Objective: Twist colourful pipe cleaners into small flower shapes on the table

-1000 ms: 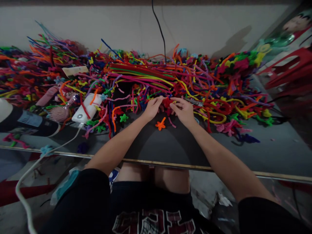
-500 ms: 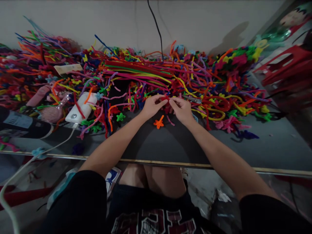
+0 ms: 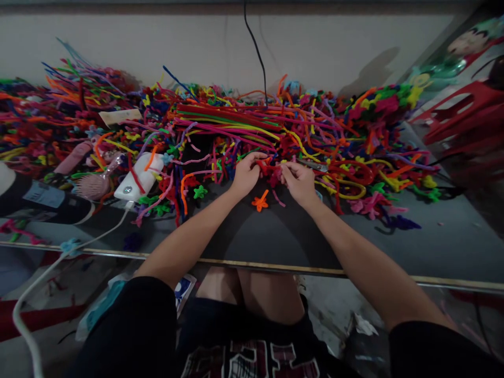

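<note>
Your left hand [image 3: 247, 174] and right hand [image 3: 299, 182] face each other over the near edge of the heap, with a red fuzzy piece [image 3: 268, 168] between them, probably so that both sets of fingertips can work on it at once. The left thumb and fingers curl inward and seem to be closed on the piece, perhaps to steady it. The right thumb and forefinger come close together at its other side, but the spot is too small and dark to tell whether they pinch it, or what else they may have hold of. Your forearms angle in across the front of the tabletop [image 3: 271, 244], a stance that likely keeps the small handling square in front of you. The orange flower [image 3: 260, 202] lies just below your hands, perhaps put there to stay apart from the tangle, and the green flower [image 3: 200, 192] lies off to the left. Behind your hands, the bundle of straight stems [image 3: 232, 116] runs lengthwise on the heap, presumably laid parallel so that single ones come away easily. The white device [image 3: 137, 177] with its cable [image 3: 108, 230] sits well to the left, seemingly out of your elbows' way.
</note>
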The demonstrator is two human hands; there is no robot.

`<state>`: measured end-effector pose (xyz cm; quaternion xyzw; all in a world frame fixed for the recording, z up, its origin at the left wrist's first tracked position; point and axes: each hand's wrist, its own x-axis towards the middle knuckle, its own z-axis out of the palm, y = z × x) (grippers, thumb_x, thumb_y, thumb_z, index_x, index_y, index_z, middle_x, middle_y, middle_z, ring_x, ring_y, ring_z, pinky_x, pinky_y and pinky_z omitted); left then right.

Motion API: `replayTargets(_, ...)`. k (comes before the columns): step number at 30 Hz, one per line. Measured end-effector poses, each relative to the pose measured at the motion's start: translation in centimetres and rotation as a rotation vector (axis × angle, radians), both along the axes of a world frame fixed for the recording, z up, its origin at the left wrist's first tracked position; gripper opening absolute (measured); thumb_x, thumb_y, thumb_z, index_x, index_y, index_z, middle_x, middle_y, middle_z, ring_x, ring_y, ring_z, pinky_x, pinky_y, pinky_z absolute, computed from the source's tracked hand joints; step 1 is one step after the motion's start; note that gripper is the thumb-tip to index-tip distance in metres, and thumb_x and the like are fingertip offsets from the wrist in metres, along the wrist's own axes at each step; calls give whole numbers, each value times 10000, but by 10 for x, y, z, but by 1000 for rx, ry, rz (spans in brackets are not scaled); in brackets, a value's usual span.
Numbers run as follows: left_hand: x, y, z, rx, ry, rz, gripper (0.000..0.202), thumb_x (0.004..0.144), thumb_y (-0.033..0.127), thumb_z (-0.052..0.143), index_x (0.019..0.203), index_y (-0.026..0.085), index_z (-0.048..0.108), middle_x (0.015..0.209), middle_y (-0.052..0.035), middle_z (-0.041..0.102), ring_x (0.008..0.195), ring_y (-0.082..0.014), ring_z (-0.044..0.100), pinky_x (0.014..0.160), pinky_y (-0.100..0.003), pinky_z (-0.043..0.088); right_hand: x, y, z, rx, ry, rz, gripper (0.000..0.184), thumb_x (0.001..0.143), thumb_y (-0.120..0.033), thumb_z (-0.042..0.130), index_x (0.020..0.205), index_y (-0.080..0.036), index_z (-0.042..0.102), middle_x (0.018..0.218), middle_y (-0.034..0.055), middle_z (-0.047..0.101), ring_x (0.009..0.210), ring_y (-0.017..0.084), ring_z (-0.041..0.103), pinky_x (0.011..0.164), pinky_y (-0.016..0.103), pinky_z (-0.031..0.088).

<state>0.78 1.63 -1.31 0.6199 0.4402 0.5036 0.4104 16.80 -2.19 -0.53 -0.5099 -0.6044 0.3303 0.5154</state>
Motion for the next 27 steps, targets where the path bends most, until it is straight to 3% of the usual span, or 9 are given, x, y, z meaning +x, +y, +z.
replayTargets(3, -1, -1, 1, 119, 117, 1, 380, 716, 3, 356, 935, 171, 616, 759, -7, 654, 601, -79, 588, 610, -233, 503, -1, -1, 0, -2, 0, -22, 441, 818, -629, 557, 880, -217, 700, 552, -11, 547, 501, 131, 515, 504, 285, 420)
replayTargets(9, -5, -4, 2, 131, 109, 35, 372, 736, 17, 332, 932, 185, 600, 750, -2, 637, 571, -74, 561, 590, -214, 484, -5, -6, 2, 40, -181, -32, 375, 880, -544, 511, 898, -224, 706, 578, -2, 592, 537, 147, 554, 550, 298, 447)
replayTargets(11, -9, -5, 4, 226, 177, 64, 384, 777, 29, 332, 1006, 182, 599, 830, -21, 659, 664, -88, 600, 678, -231, 506, -8, -9, 4, 77, -255, -38, 333, 897, -485, 503, 900, -222, 708, 642, 14, 647, 582, 158, 592, 574, 301, 458)
replayTargets(14, -15, -9, 12, 401, 401, 126, 439, 819, 45, 367, 1183, 177, 574, 1080, -76, 667, 985, -147, 628, 909, -299, 485, -13, -12, 5, 114, -412, -20, 285, 908, -387, 490, 891, -208, 712, 707, 33, 692, 590, 164, 611, 586, 306, 454)
replayTargets(16, -18, -10, 17, 465, 623, 130, 496, 817, 46, 390, 1259, 205, 549, 1281, -86, 603, 1231, -201, 530, 1030, -363, 412, -15, -12, 6, 130, -504, 24, 274, 905, -353, 493, 908, -195, 717, 730, 40, 707, 614, 168, 625, 603, 305, 456)
replayTargets(19, -17, -11, 21, 476, 839, 149, 391, 883, 140, 390, 1213, 226, 579, 1486, -63, 440, 1414, -235, 349, 1120, -420, 314, -16, -12, 6, 142, -562, 51, 273, 908, -343, 495, 940, -194, 722, 773, 40, 728, 629, 159, 634, 617, 292, 460)
replayTargets(23, -16, -11, 19, 421, 949, 190, 411, 943, 280, 357, 1326, 221, 495, 1513, -81, 401, 1452, -227, 286, 1152, -440, 260, -15, -13, 6, 150, -541, 73, 287, 915, -353, 496, 944, -191, 731, 787, 37, 738, 617, 144, 631, 599, 275, 451)
replayTargets(27, -17, -11, 17, 416, 955, 210, 421, 952, 277, 318, 1332, 222, 491, 1482, -87, 442, 1455, -233, 275, 1145, -452, 255, -16, -14, 5, 180, -574, 63, 277, 906, -345, 513, 956, -190, 738, 776, 36, 741, 607, 144, 630, 588, 270, 442)
